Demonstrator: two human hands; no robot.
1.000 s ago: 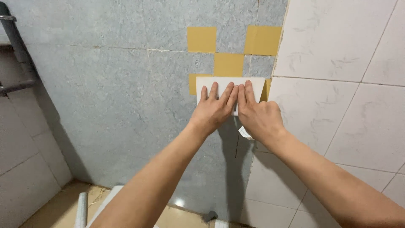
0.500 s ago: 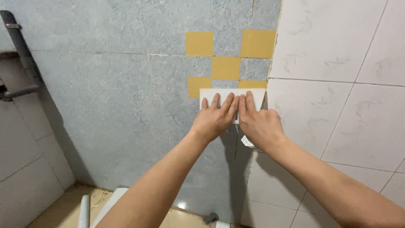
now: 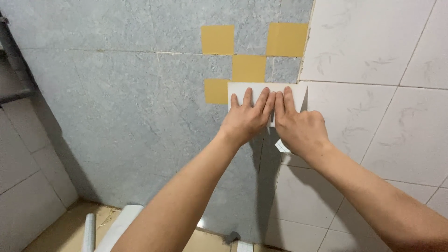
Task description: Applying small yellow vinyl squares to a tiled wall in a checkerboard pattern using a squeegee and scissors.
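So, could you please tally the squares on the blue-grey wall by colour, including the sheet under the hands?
Yellow squares: 4
White sheet pressed flat under the left hand and right hand: 1
Total: 5

Even, soft indoor light, moderately bright. Forearms cast diffuse shadows on the grey wall toward 6 o'clock. Darker falloff at 9 o'clock. No glare. Focus sharp centrally; slight wide-angle stretch at frame edges.

Yellow squares, grey pipe, white rolls.
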